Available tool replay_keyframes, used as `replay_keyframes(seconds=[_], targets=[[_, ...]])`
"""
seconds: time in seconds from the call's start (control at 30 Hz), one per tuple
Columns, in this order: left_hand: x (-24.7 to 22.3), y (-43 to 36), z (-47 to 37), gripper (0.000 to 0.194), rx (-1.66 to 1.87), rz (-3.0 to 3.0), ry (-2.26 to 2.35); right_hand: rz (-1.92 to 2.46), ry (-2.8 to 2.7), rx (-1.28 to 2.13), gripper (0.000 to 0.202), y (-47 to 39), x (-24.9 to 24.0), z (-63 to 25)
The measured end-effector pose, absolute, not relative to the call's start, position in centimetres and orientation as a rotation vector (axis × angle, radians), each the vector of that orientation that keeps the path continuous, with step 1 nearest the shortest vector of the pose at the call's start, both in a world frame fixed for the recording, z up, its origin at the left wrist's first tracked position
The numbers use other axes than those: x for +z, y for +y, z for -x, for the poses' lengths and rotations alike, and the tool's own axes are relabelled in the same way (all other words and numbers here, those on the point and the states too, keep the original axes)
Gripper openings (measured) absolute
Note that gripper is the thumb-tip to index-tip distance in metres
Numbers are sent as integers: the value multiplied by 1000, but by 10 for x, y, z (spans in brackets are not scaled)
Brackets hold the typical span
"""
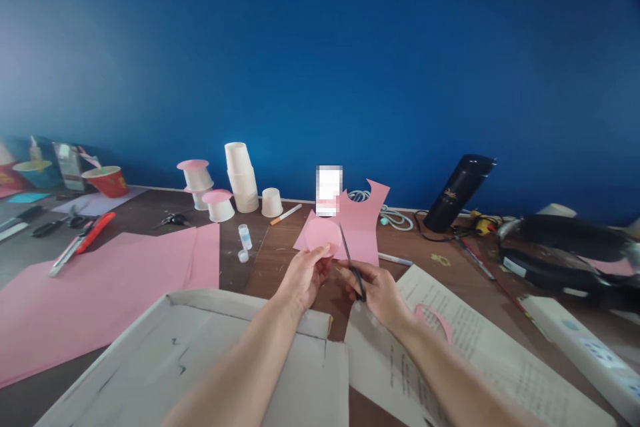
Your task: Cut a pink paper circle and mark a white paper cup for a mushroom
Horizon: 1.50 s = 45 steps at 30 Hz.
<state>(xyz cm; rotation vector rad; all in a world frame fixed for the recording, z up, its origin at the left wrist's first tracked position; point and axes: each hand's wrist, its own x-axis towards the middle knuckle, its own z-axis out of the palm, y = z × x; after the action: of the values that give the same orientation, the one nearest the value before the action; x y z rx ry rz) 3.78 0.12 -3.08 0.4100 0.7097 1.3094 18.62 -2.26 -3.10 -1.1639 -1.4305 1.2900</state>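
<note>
Near the middle of the desk, my left hand (311, 275) pinches the lower edge of a round pink paper piece (323, 233). My right hand (373, 283) is closed on black-handled scissors (356, 275), whose blades point up and away, just right of the round piece. Behind both hands lies a larger pink sheet (364, 223) with curved cut-outs along its upper edge. A curved pink scrap (440, 324) rests on the printed paper (480, 327) by my right forearm.
White paper cups (244, 190) and pink-topped cups (219, 205) stand near the blue wall. Pink sheets (120, 273) and a red cutter (95, 233) lie left. A black bottle (457, 193), cables and a power strip (585, 347) are right. White cardboard (210, 360) lies in front.
</note>
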Motion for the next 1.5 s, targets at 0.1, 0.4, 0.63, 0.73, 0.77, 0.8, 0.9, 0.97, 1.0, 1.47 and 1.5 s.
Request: replay_keyframes(seconds=[0.1,0.4,0.63,0.73,0.77,0.8,0.9,0.97,1.0,1.47,1.5], targets=[[-31,1,-38,22,1307,-440,757,1170,-1436,1274,37,-23,-28,-187],[-32,1,-38,25,1321,-446,791,1189,-1383,1279,45,-24,-28,-185],[-28,-1,-38,24,1333,-438,814,1201,-1315,1333,50,-29,-18,-183],[-26,-2,-38,25,1342,-444,829,1189,-1337,1324,49,-29,-17,-183],[-26,-2,-38,26,1343,-448,835,1186,-1347,1319,48,-29,-18,-184],[-26,-2,-37,26,1344,-454,839,1188,-1355,1317,48,-29,-20,-184],[-27,-2,-37,28,1347,-466,842,1199,-1365,1307,48,-28,-23,-185],[-28,-2,-38,28,1345,-477,843,1201,-1371,1295,48,-28,-25,-185],[-28,-2,-38,28,1342,-484,845,1202,-1376,1291,48,-27,-25,-185],[-39,1,-39,27,1340,-548,831,1206,-1435,1264,50,-25,-23,-185],[-40,1,-39,27,1342,-551,834,1203,-1439,1266,50,-25,-23,-185]])
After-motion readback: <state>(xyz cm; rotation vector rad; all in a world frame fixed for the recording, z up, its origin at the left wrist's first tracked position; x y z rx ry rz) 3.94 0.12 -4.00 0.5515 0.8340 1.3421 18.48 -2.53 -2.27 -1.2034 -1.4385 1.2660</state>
